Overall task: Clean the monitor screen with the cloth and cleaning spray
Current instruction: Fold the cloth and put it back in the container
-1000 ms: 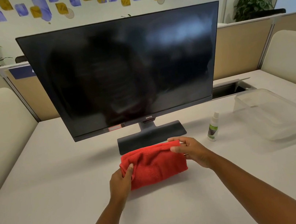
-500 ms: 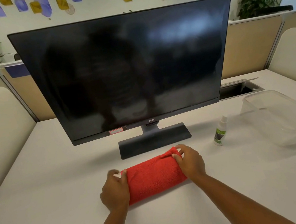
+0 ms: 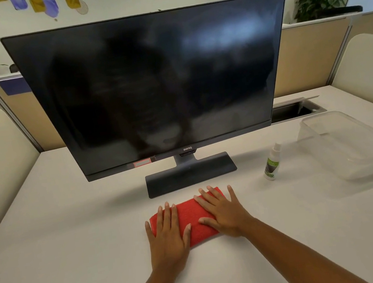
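A folded red cloth [image 3: 191, 215] lies flat on the white desk just in front of the monitor's stand. My left hand [image 3: 167, 237] presses on its left end, palm down, fingers spread. My right hand [image 3: 222, 211] lies flat on its right end the same way. Neither hand grips the cloth. The dark monitor [image 3: 155, 85] stands upright behind, its screen off and smeared. A small white spray bottle [image 3: 272, 162] with a green label stands to the right of the stand, apart from both hands.
A clear plastic container [image 3: 350, 143] sits at the right of the desk [image 3: 73, 231], beyond the bottle. An open cable slot [image 3: 297, 109] is behind it. Cream padded seats flank the desk, with partitions and plants at the back.
The hands held the cloth by its ends, lowered it onto the desk and folded it shorter. Both hands have now let go and rest flat on top.
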Tool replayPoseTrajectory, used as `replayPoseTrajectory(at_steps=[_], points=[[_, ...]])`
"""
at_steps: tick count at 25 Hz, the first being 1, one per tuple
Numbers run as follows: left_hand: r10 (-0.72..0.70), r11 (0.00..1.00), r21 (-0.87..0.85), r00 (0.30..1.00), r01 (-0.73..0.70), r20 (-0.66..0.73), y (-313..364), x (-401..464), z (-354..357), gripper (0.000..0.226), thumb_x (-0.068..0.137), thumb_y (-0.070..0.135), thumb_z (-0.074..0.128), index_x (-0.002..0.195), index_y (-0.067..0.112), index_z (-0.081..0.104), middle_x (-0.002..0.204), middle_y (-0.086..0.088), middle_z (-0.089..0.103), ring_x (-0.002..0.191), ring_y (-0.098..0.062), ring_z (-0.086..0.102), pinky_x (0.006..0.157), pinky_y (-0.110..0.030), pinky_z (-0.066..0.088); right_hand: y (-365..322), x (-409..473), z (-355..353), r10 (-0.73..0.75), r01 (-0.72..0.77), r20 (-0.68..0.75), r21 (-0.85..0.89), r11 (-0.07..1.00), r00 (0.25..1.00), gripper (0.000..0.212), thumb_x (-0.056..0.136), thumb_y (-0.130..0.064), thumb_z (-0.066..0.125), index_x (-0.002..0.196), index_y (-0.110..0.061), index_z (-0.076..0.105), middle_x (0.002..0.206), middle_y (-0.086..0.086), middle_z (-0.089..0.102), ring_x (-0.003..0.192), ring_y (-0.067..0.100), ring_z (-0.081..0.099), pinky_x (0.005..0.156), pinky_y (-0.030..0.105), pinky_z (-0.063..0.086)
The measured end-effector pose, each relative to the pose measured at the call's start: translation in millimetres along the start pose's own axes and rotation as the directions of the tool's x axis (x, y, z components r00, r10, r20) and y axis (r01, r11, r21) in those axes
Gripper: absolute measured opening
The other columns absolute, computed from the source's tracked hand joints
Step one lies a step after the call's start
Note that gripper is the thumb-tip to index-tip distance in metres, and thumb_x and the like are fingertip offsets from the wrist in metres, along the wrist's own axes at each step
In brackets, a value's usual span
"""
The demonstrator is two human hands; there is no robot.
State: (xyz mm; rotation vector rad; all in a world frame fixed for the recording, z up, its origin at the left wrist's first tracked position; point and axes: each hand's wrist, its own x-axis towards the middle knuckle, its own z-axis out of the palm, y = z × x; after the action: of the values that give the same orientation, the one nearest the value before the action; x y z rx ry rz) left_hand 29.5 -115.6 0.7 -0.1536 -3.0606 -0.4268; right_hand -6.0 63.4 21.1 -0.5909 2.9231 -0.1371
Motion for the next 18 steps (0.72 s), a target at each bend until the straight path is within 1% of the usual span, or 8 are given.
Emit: replayPoseTrajectory(at_steps=[2, 6, 10, 12, 14, 15, 16, 18], points=[[0.001, 1.0, 0.002, 1.0, -0.001, 0.028, -1, -1, -2, 0.096, 0.063, 0.069, -0.025, 0.144, 0.022, -0.002, 0.157, -0.002, 0.0, 0.144, -0.021, -0.004, 0.114, -0.043, -0.009, 1, -1, -3, 0.019, -0.019, 0.011, 0.042, 0.999, 1.0, 0.061, 0.094, -0.053, 0.022, 0.146, -0.027, 0.006, 0.157, -0.001, 0.005, 0.144, 0.02, 0.002, 0.114, 0.052, -0.001], [0.042, 0.998, 0.035, 0.998, -0.044, 0.053, 0, -1, -7, 0.106, 0.053, 0.068, -0.038, 0.143, 0.023, -0.007, 0.156, -0.001, -0.005, 0.143, -0.021, -0.008, 0.113, -0.043, -0.012, 0, 2, -23, 0.077, -0.093, 0.084, 0.197, 0.976, 0.993, 0.067, 0.09, -0.051, 0.044, 0.144, -0.021, 0.02, 0.15, 0.003, 0.029, 0.135, 0.024, 0.03, 0.11, 0.043, 0.026], [0.13, 0.987, 0.074, 0.984, -0.14, 0.12, -3, -6, -14, 0.099, 0.055, 0.069, -0.035, 0.141, 0.025, -0.013, 0.156, -0.001, -0.009, 0.143, -0.022, -0.012, 0.108, -0.041, -0.023, -3, 1, -38, 0.152, -0.172, 0.171, 0.11, 0.979, 0.974, 0.074, 0.077, -0.058, 0.059, 0.137, -0.022, 0.034, 0.139, 0.005, 0.045, 0.125, 0.025, 0.042, 0.107, 0.042, 0.026], [0.196, 0.975, 0.087, 0.974, -0.206, 0.11, -3, -13, -19, 0.089, 0.069, 0.068, -0.022, 0.143, 0.022, 0.002, 0.155, -0.005, 0.008, 0.143, -0.025, 0.004, 0.107, -0.039, -0.027, -8, -1, -42, 0.165, -0.223, 0.264, 0.207, 0.953, 0.95, 0.068, 0.074, -0.052, 0.067, 0.129, -0.019, 0.044, 0.129, 0.007, 0.054, 0.116, 0.025, 0.05, 0.099, 0.038, 0.036], [0.208, 0.965, 0.119, 0.961, -0.232, 0.185, 1, -22, -30, 0.077, 0.086, 0.057, -0.005, 0.135, 0.017, 0.04, 0.14, -0.006, 0.046, 0.13, -0.025, 0.042, 0.107, -0.037, -0.011, -12, -6, -47, 0.159, -0.268, 0.336, 0.305, 0.914, 0.928, 0.061, 0.072, -0.044, 0.072, 0.122, -0.015, 0.052, 0.124, 0.008, 0.058, 0.108, 0.026, 0.056, 0.089, 0.035, 0.045], [0.201, 0.965, 0.131, 0.96, -0.229, 0.194, 4, -23, -32, 0.073, 0.089, 0.053, -0.001, 0.129, 0.016, 0.049, 0.133, -0.004, 0.055, 0.122, -0.022, 0.051, 0.107, -0.038, -0.006, -13, -9, -49, 0.159, -0.287, 0.355, 0.343, 0.894, 0.921, 0.058, 0.073, -0.041, 0.073, 0.119, -0.013, 0.055, 0.122, 0.01, 0.059, 0.107, 0.027, 0.058, 0.087, 0.033, 0.047], [0.208, 0.963, 0.137, 0.962, -0.233, 0.178, 4, -24, -33, 0.075, 0.089, 0.054, -0.002, 0.13, 0.015, 0.047, 0.135, -0.004, 0.053, 0.123, -0.021, 0.05, 0.108, -0.038, -0.007, -13, -13, -52, 0.166, -0.316, 0.368, 0.399, 0.861, 0.915, 0.055, 0.074, -0.038, 0.073, 0.118, -0.011, 0.056, 0.122, 0.011, 0.06, 0.107, 0.028, 0.059, 0.085, 0.033, 0.047], [0.243, 0.966, 0.062, 0.963, -0.251, 0.113, 3, -21, -29, 0.082, 0.08, 0.062, -0.013, 0.143, 0.017, 0.014, 0.153, -0.004, 0.019, 0.141, -0.021, 0.02, 0.111, -0.038, -0.019, -11, -22, -60, 0.193, -0.393, 0.392, 0.534, 0.749, 0.9, 0.051, 0.077, -0.033, 0.071, 0.118, -0.008, 0.056, 0.122, 0.013, 0.059, 0.109, 0.031, 0.058, 0.087, 0.034, 0.048]])
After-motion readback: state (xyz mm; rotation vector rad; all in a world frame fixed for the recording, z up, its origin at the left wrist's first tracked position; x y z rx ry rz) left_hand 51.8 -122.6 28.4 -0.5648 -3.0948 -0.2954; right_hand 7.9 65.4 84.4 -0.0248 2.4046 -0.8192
